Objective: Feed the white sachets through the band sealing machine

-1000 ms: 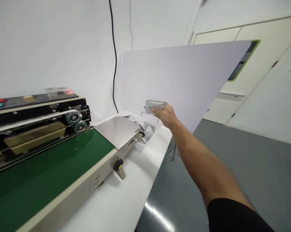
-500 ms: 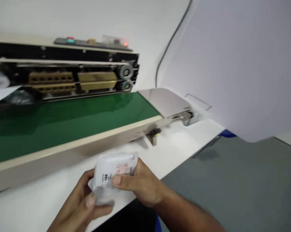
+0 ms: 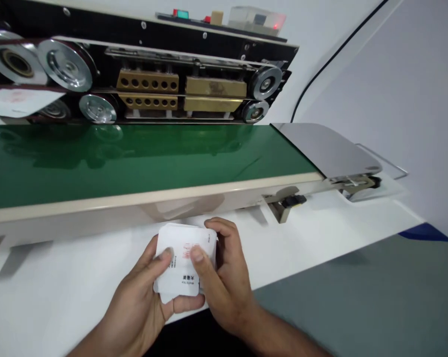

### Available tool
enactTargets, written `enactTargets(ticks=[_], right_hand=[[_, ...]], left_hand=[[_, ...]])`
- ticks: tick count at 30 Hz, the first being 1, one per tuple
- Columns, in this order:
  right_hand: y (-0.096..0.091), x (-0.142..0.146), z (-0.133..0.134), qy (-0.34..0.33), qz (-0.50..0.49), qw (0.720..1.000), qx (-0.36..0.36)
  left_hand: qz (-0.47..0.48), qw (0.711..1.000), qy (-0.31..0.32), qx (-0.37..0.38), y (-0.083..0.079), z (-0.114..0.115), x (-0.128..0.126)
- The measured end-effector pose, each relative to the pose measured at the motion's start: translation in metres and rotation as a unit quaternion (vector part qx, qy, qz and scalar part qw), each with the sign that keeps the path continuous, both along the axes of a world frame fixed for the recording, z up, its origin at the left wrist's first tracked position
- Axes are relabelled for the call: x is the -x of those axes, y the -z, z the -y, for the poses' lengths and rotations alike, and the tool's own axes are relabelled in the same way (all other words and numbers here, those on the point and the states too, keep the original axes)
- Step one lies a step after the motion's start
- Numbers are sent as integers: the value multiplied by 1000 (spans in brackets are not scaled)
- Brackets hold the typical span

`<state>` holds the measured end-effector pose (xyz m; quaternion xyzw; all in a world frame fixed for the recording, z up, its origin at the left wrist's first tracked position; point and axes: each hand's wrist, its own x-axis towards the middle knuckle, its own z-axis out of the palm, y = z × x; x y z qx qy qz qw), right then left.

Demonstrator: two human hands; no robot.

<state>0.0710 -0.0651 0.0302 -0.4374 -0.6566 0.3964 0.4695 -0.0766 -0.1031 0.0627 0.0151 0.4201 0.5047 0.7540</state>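
Note:
A small stack of white tea packets [image 3: 182, 263], rounded at the corners and printed in red and black, is held between both hands above the white table. On its left side my left hand [image 3: 144, 292] is closed round it, thumb on the top packet and fingers beneath. From the right my right hand [image 3: 225, 275] grips the same stack, thumb pressed on the red print and fingers curled along the far right edge. The packets lie slightly out of line with one another. How many there are is hidden.
Behind the hands runs a green conveyor belt [image 3: 164, 163] below a band sealing machine [image 3: 149, 91] with wheels and brass blocks. Another white packet [image 3: 21, 103] sits in the machine at far left. A metal end plate [image 3: 328, 148] and a bracket [image 3: 283, 210] are at right.
The view has swung left and nearer the machine, showing more wheels and the packet there. My left thumb has moved onto the stack's top, and the right fingers now curl over its far edge.

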Motion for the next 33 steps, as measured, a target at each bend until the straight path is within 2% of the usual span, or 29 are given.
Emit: enactTargets(ticks=[2, 4, 7, 12, 16, 19, 22, 24, 29, 33], right_hand=[[5, 0, 1, 13, -67, 996, 53], [6, -2, 1, -10, -126, 983, 133], [2, -7, 0, -38, -133, 970, 202], [-15, -23, -10, -79, 30, 988, 131], [-36, -34, -24, -152, 180, 967, 100], [-48, -32, -31, -193, 223, 953, 68], [-48, -26, -33, -176, 221, 958, 39], [-45, -22, -31, -174, 186, 965, 55], [-35, -21, -26, -157, 40, 978, 133], [-30, -22, -21, -133, 10, 982, 136]], left_hand=[[-9, 1000, 18, -13, 2, 1, 0], [-13, 999, 32, -23, 3, 3, -1], [-38, 998, 43, -30, 4, 3, -2], [-75, 996, 52, -24, 2, 1, -5], [-88, 988, 105, -70, 6, 2, -5], [-120, 978, 141, -93, 10, 3, -3], [-140, 966, 183, -117, 13, 3, -1], [-136, 964, 194, -124, 15, 4, 0], [-113, 973, 172, -100, 18, 5, 0], [-107, 975, 170, -95, 21, 7, -3]])
